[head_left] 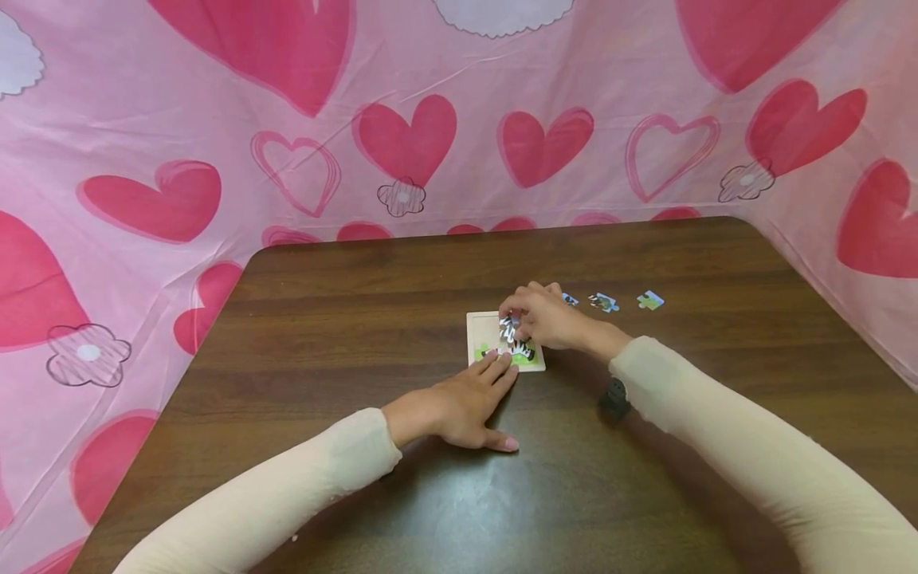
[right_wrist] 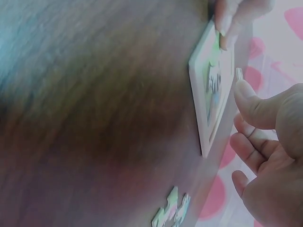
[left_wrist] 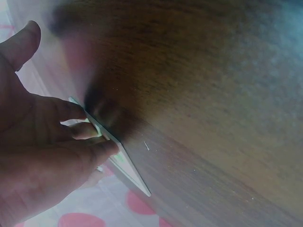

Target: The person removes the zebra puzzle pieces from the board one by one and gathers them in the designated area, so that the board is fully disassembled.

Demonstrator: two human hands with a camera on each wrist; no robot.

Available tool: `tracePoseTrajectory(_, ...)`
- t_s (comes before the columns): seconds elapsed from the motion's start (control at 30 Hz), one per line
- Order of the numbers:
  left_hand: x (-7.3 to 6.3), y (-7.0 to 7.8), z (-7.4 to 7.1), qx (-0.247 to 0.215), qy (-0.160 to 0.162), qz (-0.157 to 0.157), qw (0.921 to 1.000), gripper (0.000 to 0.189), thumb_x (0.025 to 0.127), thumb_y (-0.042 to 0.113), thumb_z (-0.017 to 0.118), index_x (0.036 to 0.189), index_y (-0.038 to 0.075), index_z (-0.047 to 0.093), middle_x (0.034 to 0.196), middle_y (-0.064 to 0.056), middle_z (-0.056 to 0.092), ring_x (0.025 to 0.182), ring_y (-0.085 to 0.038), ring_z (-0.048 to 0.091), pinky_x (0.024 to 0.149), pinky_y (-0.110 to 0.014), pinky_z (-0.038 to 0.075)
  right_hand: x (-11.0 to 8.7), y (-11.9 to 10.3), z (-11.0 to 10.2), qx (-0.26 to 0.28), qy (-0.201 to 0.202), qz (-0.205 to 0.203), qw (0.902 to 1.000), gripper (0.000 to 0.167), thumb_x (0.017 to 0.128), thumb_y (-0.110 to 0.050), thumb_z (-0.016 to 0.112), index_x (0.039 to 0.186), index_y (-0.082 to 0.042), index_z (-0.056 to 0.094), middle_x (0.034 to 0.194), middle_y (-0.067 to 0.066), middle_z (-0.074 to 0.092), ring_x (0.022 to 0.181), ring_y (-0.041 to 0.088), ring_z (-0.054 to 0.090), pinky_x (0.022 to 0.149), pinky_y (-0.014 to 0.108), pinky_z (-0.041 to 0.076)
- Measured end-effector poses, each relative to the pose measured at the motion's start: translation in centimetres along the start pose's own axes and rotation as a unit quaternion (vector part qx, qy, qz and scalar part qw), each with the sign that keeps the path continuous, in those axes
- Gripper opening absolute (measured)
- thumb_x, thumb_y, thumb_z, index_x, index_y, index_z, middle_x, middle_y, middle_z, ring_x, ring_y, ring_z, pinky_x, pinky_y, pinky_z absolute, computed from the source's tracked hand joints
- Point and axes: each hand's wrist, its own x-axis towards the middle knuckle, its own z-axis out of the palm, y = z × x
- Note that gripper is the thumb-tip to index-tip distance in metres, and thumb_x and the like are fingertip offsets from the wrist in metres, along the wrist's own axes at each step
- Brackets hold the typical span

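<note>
A small wooden puzzle tray (head_left: 471,325) with a pale rim lies flat on the table. Zebra-striped and green pieces (head_left: 527,351) fill its near part. Fingers of my left hand (head_left: 462,405) are stretched out and rest on the tray's near edge, the thumb spread away. Over the tray's far part, my right hand (head_left: 551,319) pinches a striped puzzle piece (head_left: 508,328) between thumb and fingers. In the right wrist view only a thin edge of that puzzle piece (right_wrist: 239,74) shows above the thumb tip, raised off the tray.
Loose puzzle pieces lie to the right of the tray: a green and blue one (head_left: 650,300), a striped one (head_left: 604,302), and another (head_left: 570,299) partly behind the right hand. The brown wooden table (head_left: 344,319) ends at a pink heart-patterned cloth (head_left: 473,72).
</note>
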Motion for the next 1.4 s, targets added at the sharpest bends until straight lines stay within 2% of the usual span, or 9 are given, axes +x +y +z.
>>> tracePoseTrajectory(0.4, -0.1, 0.2, -0.2, -0.005, -0.001, -0.003, 1.0000, 0.102, 0.085, 0.069, 0.052, 0.155, 0.008, 0.009, 0.162, -0.010, 0.000, 0.147, -0.025, -0.005, 0.118, -0.034, 0.007, -0.8, 0.6, -0.9, -0.004, 0.020, 0.003, 0.9998, 0.027, 0.079, -0.009, 0.078, 0.104, -0.013, 0.070, 0.083, -0.001, 0.057, 0.087, 0.022, 0.047, 0.081, 0.045, 0.026)
tracePoseTrajectory(0.57, -0.1, 0.2, -0.1, -0.009, -0.001, -0.005, 0.9999, 0.102, 0.085, 0.069, 0.052, 0.155, 0.009, 0.009, 0.162, -0.009, 0.000, 0.147, -0.024, -0.006, 0.118, -0.034, 0.007, -1.2, 1.0, -1.2, -0.011, 0.029, 0.003, 0.9995, 0.028, 0.079, -0.007, 0.078, 0.105, -0.013, 0.070, 0.087, 0.001, 0.060, 0.090, 0.023, 0.048, 0.082, 0.047, 0.026)
tracePoseTrajectory(1.0, 0.0, 0.2, 0.0, -0.007, 0.000, -0.006, 1.0000, 0.102, 0.085, 0.069, 0.052, 0.155, 0.009, 0.009, 0.162, -0.009, 0.000, 0.147, -0.025, -0.006, 0.118, -0.034, 0.006, -2.5, 2.5, -1.9, -0.001, 0.028, 0.034, 0.9990, 0.027, 0.079, -0.007, 0.078, 0.105, -0.012, 0.070, 0.088, 0.001, 0.060, 0.091, 0.022, 0.048, 0.086, 0.050, 0.024)
tracePoseTrajectory(1.2, 0.0, 0.3, 0.0, -0.005, 0.004, -0.003, 1.0000, 0.101, 0.086, 0.067, 0.053, 0.155, 0.008, 0.010, 0.162, -0.010, 0.001, 0.148, -0.025, -0.005, 0.118, -0.034, 0.006, -3.8, 3.5, -2.4, 0.002, 0.044, 0.037, 0.9983, 0.028, 0.079, -0.007, 0.078, 0.105, -0.011, 0.070, 0.089, 0.001, 0.061, 0.090, 0.022, 0.048, 0.084, 0.050, 0.024)
tracePoseTrajectory(1.4, -0.1, 0.3, -0.2, -0.009, 0.002, -0.006, 0.9999, 0.101, 0.086, 0.067, 0.054, 0.155, 0.008, 0.010, 0.162, -0.010, 0.001, 0.148, -0.025, -0.005, 0.118, -0.034, 0.006, -5.2, 4.7, -3.1, 0.003, 0.051, 0.058, 0.9970, 0.029, 0.079, -0.005, 0.077, 0.106, -0.010, 0.069, 0.090, 0.003, 0.062, 0.092, 0.023, 0.049, 0.085, 0.052, 0.024)
